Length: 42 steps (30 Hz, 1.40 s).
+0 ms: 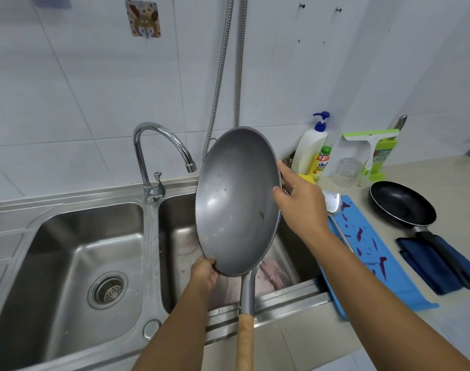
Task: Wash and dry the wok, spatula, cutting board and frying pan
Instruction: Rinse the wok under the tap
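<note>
While my left hand [203, 275] grips the wok [236, 199] low on the rim, my right hand [298, 202] grips its right edge.

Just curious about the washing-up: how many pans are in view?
2. The wok, held tilted over the right sink basin by left hand and right hand; the black frying pan on the counter, handle across a blue cloth. More could hide behind the wok.
</note>
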Motion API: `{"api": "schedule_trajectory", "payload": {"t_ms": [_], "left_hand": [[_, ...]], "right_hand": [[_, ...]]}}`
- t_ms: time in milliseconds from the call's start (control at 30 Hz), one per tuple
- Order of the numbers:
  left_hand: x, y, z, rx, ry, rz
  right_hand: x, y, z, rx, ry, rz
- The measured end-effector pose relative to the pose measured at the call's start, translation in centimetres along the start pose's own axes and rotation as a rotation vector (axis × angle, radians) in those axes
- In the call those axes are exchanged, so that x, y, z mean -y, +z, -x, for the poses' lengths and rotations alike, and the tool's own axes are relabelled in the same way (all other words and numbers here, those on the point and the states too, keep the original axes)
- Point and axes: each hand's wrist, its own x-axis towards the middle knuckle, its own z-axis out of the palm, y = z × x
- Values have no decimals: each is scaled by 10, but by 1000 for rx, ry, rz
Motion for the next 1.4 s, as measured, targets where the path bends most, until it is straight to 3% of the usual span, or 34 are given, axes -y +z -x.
{"api": "schedule_trajectory", "payload": {"t_ms": [233,567,833,1400], "left_hand": [[-16,-26,-5,-82,109,0],[-32,-41,7,-199,231,-77],[-18,-35,10,-304,260,-168],[-12,-29,17,-394,298,-487]], "right_hand": [[-50,17,-8,-2,204,-285],[-127,70,-31,26,401,-305],[-163,97,-55,143,500,-315],[-185,113,-55,213,452,-154]]}}
